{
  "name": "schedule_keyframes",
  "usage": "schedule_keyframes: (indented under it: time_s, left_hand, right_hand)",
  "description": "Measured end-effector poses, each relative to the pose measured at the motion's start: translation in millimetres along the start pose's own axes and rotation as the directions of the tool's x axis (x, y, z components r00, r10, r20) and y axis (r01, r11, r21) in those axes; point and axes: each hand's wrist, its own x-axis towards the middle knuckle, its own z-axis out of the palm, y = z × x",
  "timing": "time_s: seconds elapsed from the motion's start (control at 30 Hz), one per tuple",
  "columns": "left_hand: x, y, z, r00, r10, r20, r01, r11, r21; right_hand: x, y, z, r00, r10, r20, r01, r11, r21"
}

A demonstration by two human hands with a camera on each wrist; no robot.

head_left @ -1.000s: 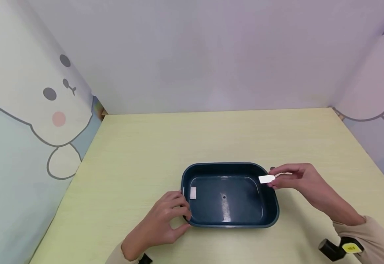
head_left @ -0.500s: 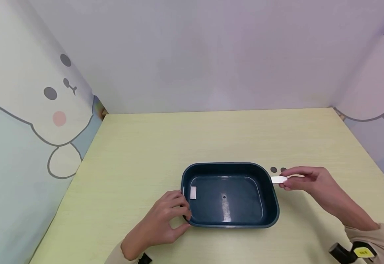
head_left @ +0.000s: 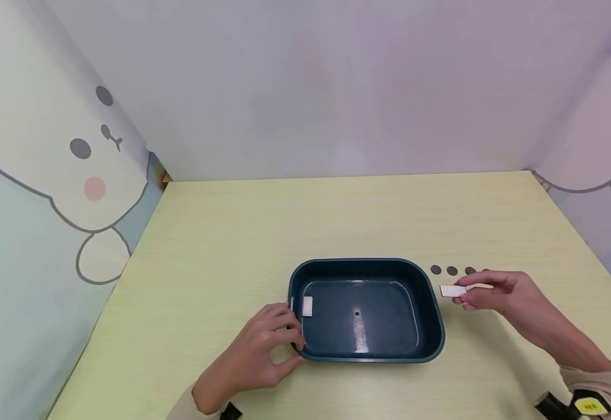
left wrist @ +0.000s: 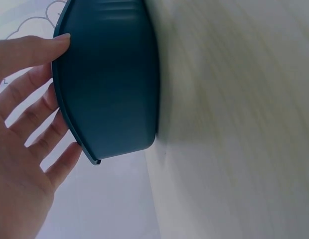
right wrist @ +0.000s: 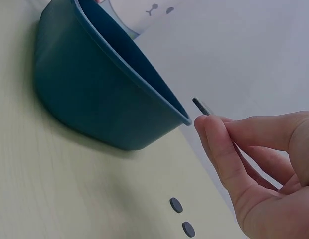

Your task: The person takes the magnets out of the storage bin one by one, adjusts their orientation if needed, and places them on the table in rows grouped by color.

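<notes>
A dark blue plastic basin (head_left: 387,326) stands on the table, with a small white rectangular piece (head_left: 307,307) inside near its left wall. My left hand (head_left: 263,344) holds the basin's left rim; in the left wrist view the thumb (left wrist: 50,50) lies on the outer side and the other fingers reach behind the rim. Just right of the basin, my right hand (head_left: 499,291) pinches another small white rectangular piece (head_left: 452,291) between thumb and fingers. Seen edge-on in the right wrist view, that held piece (right wrist: 200,105) looks thin and dark-edged, apart from the rim.
Several small dark round discs (head_left: 452,270) lie in a row on the pale wooden table (head_left: 294,221), behind the right hand, which partly hides the row. A plain wall (head_left: 337,87) rises at the back, with cartoon-printed panels (head_left: 27,233) at the sides.
My right hand has moved right, from over the basin's right rim to beside it, still pinching the white piece. More dark discs are uncovered. My left hand and the basin have stayed put.
</notes>
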Motion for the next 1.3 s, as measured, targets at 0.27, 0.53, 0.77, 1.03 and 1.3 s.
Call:
schedule_keyframes:
  time_s: [0.27,0.53,0.77,1.03,1.3]
  left_hand:
    - [0.1,0.4,-0.8,1.000,0.001,-0.004,-0.001,1.000,-0.001]
    - [0.0,0.9,-1.0,1.000,-0.016,0.006,0.016,1.000,0.001]
    - [0.4,0.6,-0.2,1.000,0.009,-0.008,-0.009,1.000,0.007]
    - [0.6,0.7,0.1,1.000,-0.008,0.010,0.008,1.000,0.007]
    - [1.8,1.4,-1.0,1.000,-0.016,0.017,0.016,1.000,0.001]
  right_hand:
    - [-2,7,-5.5,0.997,0.066,-0.026,-0.067,0.996,-0.060]
    - [1,25,-9.7,0.999,0.039,-0.027,-0.040,0.999,-0.035]
    - [4,34,-11.5,0.996,0.064,-0.056,-0.070,0.991,-0.118]
    - [7,40,-11.4,0.989,0.110,-0.098,-0.128,0.974,-0.189]
    - [7,42,-10.4,0.985,0.136,-0.105,-0.153,0.972,-0.180]
